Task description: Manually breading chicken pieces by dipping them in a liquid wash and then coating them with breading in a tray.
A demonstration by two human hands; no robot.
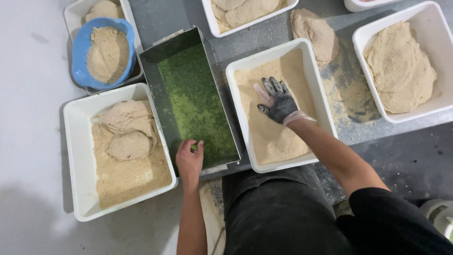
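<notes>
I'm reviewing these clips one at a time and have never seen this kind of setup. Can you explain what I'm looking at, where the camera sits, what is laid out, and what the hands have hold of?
There is no machine here: a person works with two hands, filmed by a camera worn on the head, looking straight down. The left hand is bare and grips the near edge of a metal tray filled with a green mixture. The right hand, in a thin clear glove and smeared dark, presses flat on tan crumbs in a white tub. To the left, another white tub holds crumbs and coated flat pieces. A blue bowl of crumbs sits further back. More white tubs with coated pieces lie along the far and right edges.
</notes>
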